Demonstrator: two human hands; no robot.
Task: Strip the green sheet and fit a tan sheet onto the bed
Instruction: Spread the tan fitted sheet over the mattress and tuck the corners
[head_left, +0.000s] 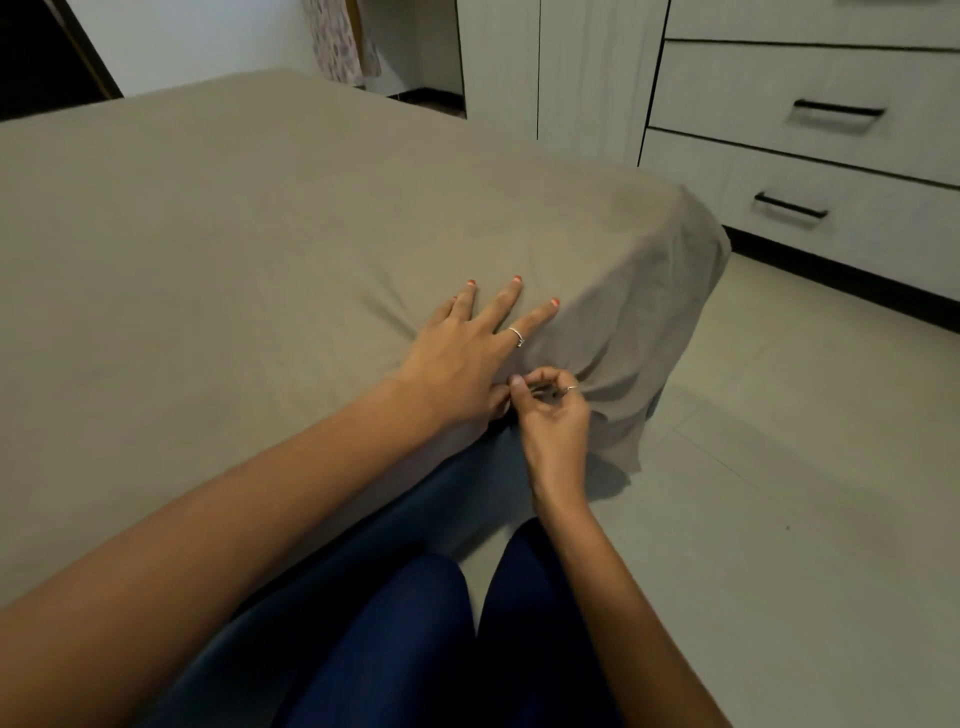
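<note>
The tan sheet lies flat over the bed, its loose corner hanging down toward the floor. The left hand presses it with fingers spread. The right hand pinches gathered cloth at the edge.

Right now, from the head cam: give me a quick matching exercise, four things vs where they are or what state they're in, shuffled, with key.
Things:
1. left hand
2. right hand
3. tan sheet
4. drawer unit

States or places:
A. spread over the mattress top, corner hanging loose
B. fingers straight, lying flat on the sheet
C. pinching gathered cloth at the bed's edge
D. against the far wall, drawers closed

Pairs: 1-B, 2-C, 3-A, 4-D
</note>
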